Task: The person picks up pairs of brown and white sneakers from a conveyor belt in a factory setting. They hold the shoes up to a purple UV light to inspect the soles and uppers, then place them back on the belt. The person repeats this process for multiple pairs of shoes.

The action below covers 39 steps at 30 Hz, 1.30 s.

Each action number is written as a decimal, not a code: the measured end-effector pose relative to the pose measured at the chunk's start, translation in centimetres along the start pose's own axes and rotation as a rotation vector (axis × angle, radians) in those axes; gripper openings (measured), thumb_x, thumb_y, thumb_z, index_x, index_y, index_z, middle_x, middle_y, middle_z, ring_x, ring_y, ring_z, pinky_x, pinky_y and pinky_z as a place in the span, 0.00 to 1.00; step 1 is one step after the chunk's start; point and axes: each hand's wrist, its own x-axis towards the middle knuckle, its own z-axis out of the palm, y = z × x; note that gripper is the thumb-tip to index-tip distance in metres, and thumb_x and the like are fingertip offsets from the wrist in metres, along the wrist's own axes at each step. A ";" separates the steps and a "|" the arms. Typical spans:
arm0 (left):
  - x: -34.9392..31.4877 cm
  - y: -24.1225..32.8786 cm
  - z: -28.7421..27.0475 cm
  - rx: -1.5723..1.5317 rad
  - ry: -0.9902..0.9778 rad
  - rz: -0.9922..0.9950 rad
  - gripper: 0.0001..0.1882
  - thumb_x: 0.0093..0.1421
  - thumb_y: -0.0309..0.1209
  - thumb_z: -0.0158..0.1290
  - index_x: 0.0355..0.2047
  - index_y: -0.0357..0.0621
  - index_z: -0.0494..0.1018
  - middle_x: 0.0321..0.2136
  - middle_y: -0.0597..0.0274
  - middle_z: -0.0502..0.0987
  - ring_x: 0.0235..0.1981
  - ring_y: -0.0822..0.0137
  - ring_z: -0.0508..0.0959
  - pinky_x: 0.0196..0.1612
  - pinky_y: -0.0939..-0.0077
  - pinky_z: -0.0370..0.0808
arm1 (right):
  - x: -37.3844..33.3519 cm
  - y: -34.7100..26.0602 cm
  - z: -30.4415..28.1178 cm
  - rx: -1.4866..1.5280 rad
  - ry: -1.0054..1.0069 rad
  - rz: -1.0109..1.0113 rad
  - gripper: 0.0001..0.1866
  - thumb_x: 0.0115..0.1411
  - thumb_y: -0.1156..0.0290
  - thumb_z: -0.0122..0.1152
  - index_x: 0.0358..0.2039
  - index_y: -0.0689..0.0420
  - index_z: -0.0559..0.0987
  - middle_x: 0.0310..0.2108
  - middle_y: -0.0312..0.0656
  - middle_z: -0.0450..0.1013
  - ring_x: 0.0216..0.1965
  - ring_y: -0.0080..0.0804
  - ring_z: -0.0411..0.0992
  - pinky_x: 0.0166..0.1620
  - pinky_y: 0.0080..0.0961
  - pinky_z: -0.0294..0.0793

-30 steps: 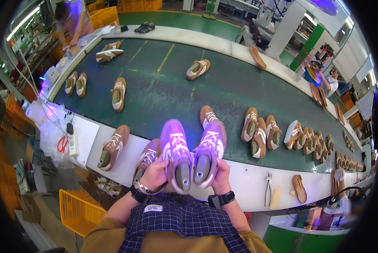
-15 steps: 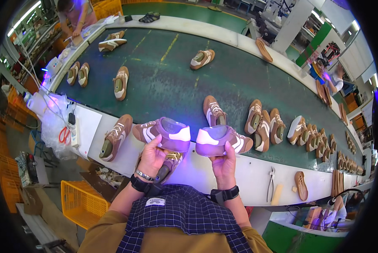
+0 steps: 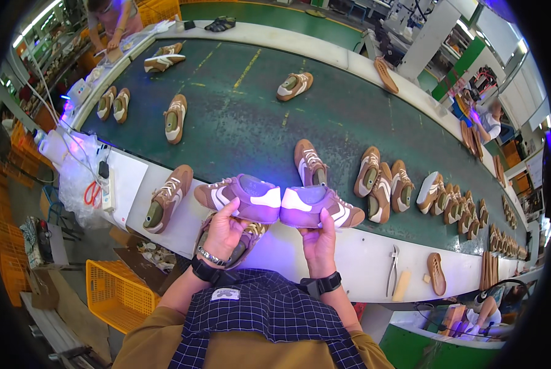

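My left hand [image 3: 223,237] is closed on a brown sneaker [image 3: 217,195] with white stripes and a white heel patch, its toe pointing left. In my right hand [image 3: 318,246] is a matching sneaker [image 3: 343,212], toe pointing right. The two heels meet or nearly meet under purple light above the white ledge [image 3: 287,252]. Beneath my left hand, partly hidden, sits another sneaker [image 3: 246,241] with light laces. One more sneaker [image 3: 168,198] stands on the ledge to the left. Just beyond the held pair, a sneaker [image 3: 310,161] rests at the belt's near edge.
Several sneakers stand on the green belt [image 3: 238,123], many toward the right. Pliers [image 3: 393,270], a yellowish block [image 3: 402,286] and a brown sole [image 3: 436,273] lie on the ledge at right. Red scissors [image 3: 92,194] lie left, above a yellow crate [image 3: 120,289]. Other people work nearby.
The two held sneakers have come closer, heel to heel; the gap between them has nearly gone. My right hand shifted slightly left. Both hands keep their hold.
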 end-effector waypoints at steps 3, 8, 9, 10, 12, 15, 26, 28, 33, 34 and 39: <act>0.1 -0.1 -0.2 0.013 0.009 -0.004 0.18 0.56 0.25 0.53 0.48 0.45 0.67 0.45 0.63 0.72 0.46 0.65 0.73 0.49 0.63 0.73 | -0.1 0.0 0.1 0.004 0.010 0.004 0.24 0.60 0.62 0.52 0.54 0.58 0.63 0.50 0.44 0.67 0.49 0.36 0.69 0.48 0.36 0.74; -0.2 -0.2 0.2 0.105 -0.013 0.035 0.17 0.59 0.29 0.50 0.48 0.42 0.66 0.44 0.61 0.72 0.46 0.64 0.72 0.51 0.64 0.70 | -0.3 0.1 -0.2 -0.041 0.006 0.010 0.23 0.60 0.61 0.51 0.53 0.58 0.64 0.50 0.43 0.67 0.50 0.36 0.67 0.52 0.37 0.70; -0.2 -0.2 0.2 0.122 -0.018 0.038 0.17 0.58 0.29 0.50 0.48 0.41 0.66 0.45 0.61 0.72 0.47 0.64 0.72 0.51 0.63 0.70 | -0.3 0.1 -0.2 -0.052 0.005 0.005 0.23 0.60 0.61 0.51 0.53 0.59 0.64 0.50 0.43 0.67 0.50 0.36 0.67 0.52 0.37 0.70; -0.1 -0.1 0.1 0.139 -0.024 0.041 0.18 0.58 0.28 0.50 0.49 0.41 0.66 0.45 0.60 0.72 0.47 0.64 0.72 0.51 0.63 0.70 | -0.4 0.0 -0.1 -0.063 0.004 -0.001 0.23 0.61 0.61 0.51 0.53 0.59 0.64 0.50 0.43 0.67 0.50 0.36 0.68 0.52 0.37 0.69; -0.1 0.0 0.2 0.161 -0.036 0.056 0.18 0.58 0.27 0.51 0.49 0.42 0.66 0.45 0.61 0.72 0.47 0.64 0.73 0.51 0.63 0.71 | -0.4 0.0 -0.3 -0.090 0.005 -0.007 0.23 0.61 0.61 0.51 0.53 0.60 0.64 0.50 0.43 0.67 0.50 0.35 0.68 0.53 0.37 0.69; -0.5 0.3 0.9 0.191 -0.042 0.093 0.18 0.57 0.26 0.52 0.48 0.42 0.66 0.44 0.61 0.73 0.46 0.65 0.73 0.48 0.63 0.73 | -0.4 0.0 -0.8 -0.135 0.020 -0.010 0.23 0.61 0.61 0.51 0.52 0.60 0.65 0.49 0.44 0.67 0.50 0.35 0.68 0.53 0.37 0.69; 0.2 1.7 -0.2 0.055 -0.176 -0.089 0.22 0.56 0.28 0.49 0.52 0.40 0.63 0.49 0.58 0.71 0.49 0.61 0.71 0.56 0.63 0.66 | -1.6 -0.1 -2.8 -0.018 -0.057 0.065 0.25 0.57 0.61 0.51 0.54 0.59 0.64 0.51 0.44 0.67 0.53 0.38 0.66 0.57 0.39 0.62; 1.7 3.2 0.8 -0.064 -0.228 -0.134 0.24 0.58 0.32 0.46 0.54 0.38 0.62 0.51 0.53 0.69 0.51 0.57 0.70 0.58 0.59 0.63 | -2.4 -0.5 -2.9 -0.059 -0.094 0.173 0.32 0.55 0.55 0.50 0.57 0.60 0.61 0.52 0.47 0.66 0.52 0.40 0.66 0.56 0.39 0.64; 13.2 9.6 0.0 0.209 0.158 0.087 0.26 0.63 0.44 0.44 0.49 0.32 0.63 0.44 0.48 0.71 0.45 0.55 0.73 0.50 0.63 0.69 | -3.5 -1.6 -6.3 -0.040 -0.136 0.431 0.39 0.52 0.48 0.51 0.58 0.62 0.60 0.51 0.56 0.65 0.45 0.43 0.70 0.44 0.36 0.73; 16.2 11.0 -3.7 0.170 0.235 0.149 0.31 0.62 0.44 0.45 0.52 0.25 0.57 0.51 0.43 0.66 0.50 0.54 0.70 0.50 0.64 0.69 | -3.6 -1.7 -6.2 -0.055 -0.153 0.455 0.39 0.52 0.48 0.52 0.58 0.62 0.59 0.51 0.56 0.65 0.44 0.43 0.70 0.43 0.36 0.73; 11.6 8.2 -2.4 0.744 0.009 0.395 0.26 0.61 0.38 0.46 0.54 0.34 0.60 0.54 0.57 0.64 0.60 0.68 0.56 0.64 0.71 0.38 | -2.4 -3.2 -5.5 -0.061 -0.199 0.380 0.39 0.52 0.50 0.52 0.58 0.63 0.59 0.49 0.56 0.66 0.42 0.41 0.71 0.39 0.32 0.74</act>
